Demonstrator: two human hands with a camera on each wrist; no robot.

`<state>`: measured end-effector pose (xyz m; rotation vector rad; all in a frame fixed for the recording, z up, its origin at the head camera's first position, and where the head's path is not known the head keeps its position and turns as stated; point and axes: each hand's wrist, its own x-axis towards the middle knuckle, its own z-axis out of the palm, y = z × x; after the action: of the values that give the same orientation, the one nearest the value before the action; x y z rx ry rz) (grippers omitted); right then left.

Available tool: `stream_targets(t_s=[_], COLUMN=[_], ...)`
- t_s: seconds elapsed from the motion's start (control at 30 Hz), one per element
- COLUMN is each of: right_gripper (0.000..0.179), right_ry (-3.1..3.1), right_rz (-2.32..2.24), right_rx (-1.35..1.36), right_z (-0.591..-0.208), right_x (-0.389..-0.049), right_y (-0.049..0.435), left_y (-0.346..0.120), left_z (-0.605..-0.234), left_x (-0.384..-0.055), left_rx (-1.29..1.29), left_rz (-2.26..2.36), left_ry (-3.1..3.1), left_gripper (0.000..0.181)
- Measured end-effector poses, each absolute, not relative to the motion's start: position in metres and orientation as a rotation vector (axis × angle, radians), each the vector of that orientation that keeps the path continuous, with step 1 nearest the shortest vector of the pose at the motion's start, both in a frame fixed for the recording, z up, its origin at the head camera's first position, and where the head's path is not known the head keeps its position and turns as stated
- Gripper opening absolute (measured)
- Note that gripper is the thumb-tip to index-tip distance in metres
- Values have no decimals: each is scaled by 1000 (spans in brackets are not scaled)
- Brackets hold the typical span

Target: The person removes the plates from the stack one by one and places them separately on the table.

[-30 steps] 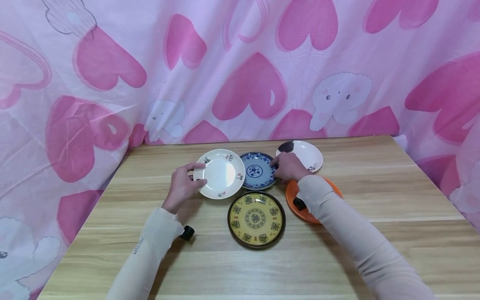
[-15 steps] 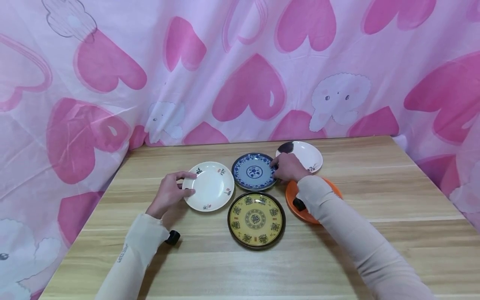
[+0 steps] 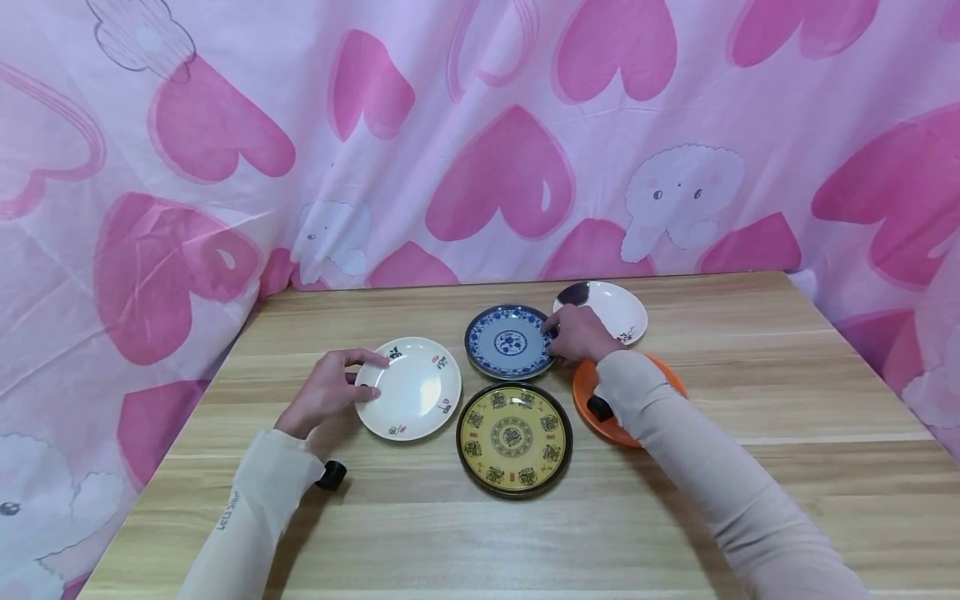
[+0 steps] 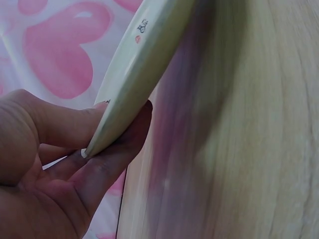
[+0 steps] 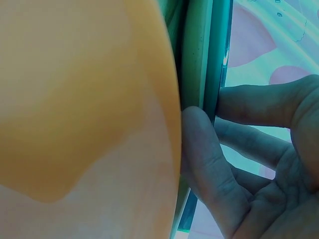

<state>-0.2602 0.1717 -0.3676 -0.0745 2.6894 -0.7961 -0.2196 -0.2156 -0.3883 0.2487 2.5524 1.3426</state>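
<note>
My left hand (image 3: 326, 392) pinches the left rim of a white plate (image 3: 412, 387) with small black and red marks, thumb and fingers on opposite faces. In the left wrist view, the plate (image 4: 142, 64) stands off the wooden surface above its shadow. My right hand (image 3: 581, 333) grips the right rim of a blue-and-white patterned plate (image 3: 510, 342). The right wrist view shows a pale edge (image 5: 194, 59) alongside the blue one between thumb and fingers. A yellow plate (image 3: 513, 437) with a dark rim lies in front of the blue plate.
An orange plate (image 3: 588, 408) lies partly under my right forearm. Behind my right hand sits a white plate with a black patch (image 3: 618, 308). The wooden table (image 3: 420, 533) ends at a pink heart-patterned cloth (image 3: 495, 175) at the back.
My left hand has moved the white plate left and toward me, from beside and over the blue plate's edge, leaving a gap between them. My right hand has stayed at the blue plate.
</note>
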Motion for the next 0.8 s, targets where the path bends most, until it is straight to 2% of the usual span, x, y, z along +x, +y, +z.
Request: stream_targets(t_s=[0.8], right_gripper=[49], right_ry=[2686], right_rz=[-792], right_rx=[-81], right_z=[-370], right_x=[-262], right_y=[172], left_y=[-229], left_z=[-383], left_x=[-208], left_rx=[341], left_rz=[1127], left_ry=[2466], left_gripper=[39])
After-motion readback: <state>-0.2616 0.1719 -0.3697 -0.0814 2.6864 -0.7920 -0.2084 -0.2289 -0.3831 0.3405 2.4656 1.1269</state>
